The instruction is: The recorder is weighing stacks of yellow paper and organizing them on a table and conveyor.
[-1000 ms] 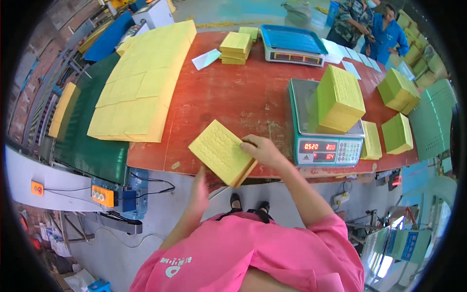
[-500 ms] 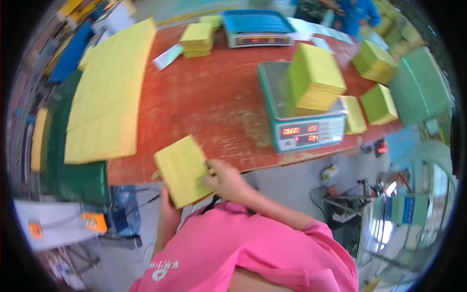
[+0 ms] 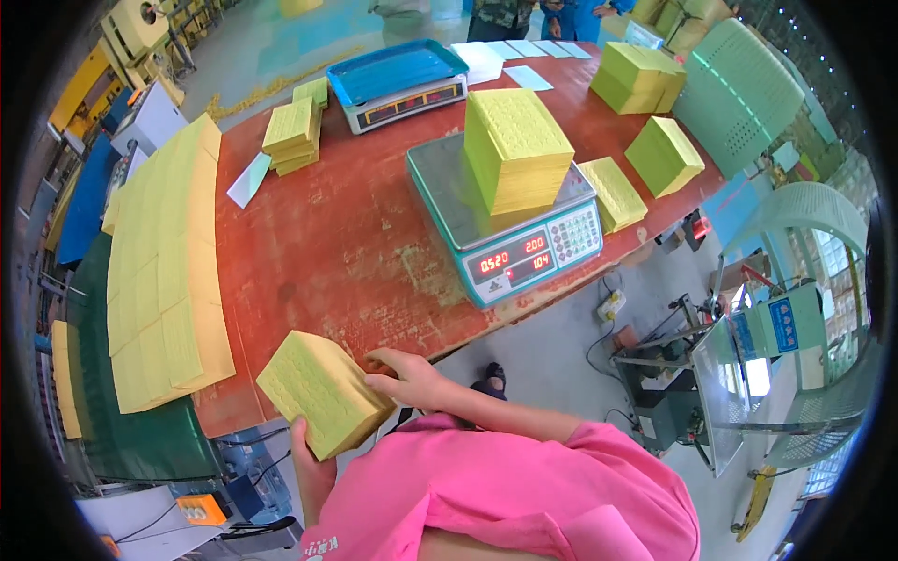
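A thick stack of yellow paper [image 3: 323,393] is tilted between my hands at the table's near edge. My left hand [image 3: 311,460] grips its lower left side, the thumb lying on the top face. My right hand [image 3: 412,381] is closed against the stack's right side, fingers bent and touching it; part of that grip is hidden. Ahead to the right, a taller yellow paper stack [image 3: 519,150] stands on a teal digital scale [image 3: 477,292] with lit red figures.
Long rows of yellow paper [image 3: 164,290] line the left. On the red table [image 3: 346,252], a scale with a blue tray [image 3: 398,70] and a small paper pile [image 3: 292,131] stand at the back. More stacks [image 3: 664,154] are on the right. Two people [image 3: 571,19] stand beyond the far edge.
My view has shifted, so the table and scale appear turned. The held stack has tilted, exposing more of its thick side. My left thumb now shows on its top face.
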`<state>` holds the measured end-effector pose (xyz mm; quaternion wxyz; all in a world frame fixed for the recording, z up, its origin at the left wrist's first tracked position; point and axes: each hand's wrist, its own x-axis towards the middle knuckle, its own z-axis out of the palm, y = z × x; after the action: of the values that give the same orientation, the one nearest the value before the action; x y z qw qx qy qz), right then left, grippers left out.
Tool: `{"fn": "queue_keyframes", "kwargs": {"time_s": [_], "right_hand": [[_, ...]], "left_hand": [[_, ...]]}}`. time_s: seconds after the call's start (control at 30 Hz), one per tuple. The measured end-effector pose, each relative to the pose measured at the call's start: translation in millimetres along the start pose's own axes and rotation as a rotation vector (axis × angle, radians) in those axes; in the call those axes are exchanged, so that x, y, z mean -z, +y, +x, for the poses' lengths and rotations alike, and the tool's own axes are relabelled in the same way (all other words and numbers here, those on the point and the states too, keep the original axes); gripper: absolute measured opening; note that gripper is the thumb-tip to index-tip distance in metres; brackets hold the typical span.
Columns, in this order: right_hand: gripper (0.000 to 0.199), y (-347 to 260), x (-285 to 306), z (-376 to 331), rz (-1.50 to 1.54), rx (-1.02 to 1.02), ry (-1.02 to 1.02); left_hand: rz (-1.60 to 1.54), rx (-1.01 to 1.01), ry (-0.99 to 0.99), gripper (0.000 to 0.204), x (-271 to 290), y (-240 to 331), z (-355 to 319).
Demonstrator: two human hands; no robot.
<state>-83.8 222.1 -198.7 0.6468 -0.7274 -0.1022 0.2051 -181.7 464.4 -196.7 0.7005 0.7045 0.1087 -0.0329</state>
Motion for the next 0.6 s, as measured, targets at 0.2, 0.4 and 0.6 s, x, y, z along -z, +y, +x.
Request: {"fn": "queue_keyframes", "kwargs": {"time_s": [0.2,0.4,0.6], "right_hand": [[0.05,-22.6,68.0,-14.3,0.026,0.042,0.054],[0.05,-132.1,230.3,-29.0,0.205,0.211,0.275],[0.035,-164.9,378.6,9.8,0.421,0.216,0.338]], "left_hand": [[0.537,-0.597,0.092,0.034,-35.3,43.2,13.4],[0.091,-0.685,-0.255,0.038,-176.9,166.6,124.9],[-0.475,-0.021,-0.438,0.058,-332.6,283.3,205.4]]}}
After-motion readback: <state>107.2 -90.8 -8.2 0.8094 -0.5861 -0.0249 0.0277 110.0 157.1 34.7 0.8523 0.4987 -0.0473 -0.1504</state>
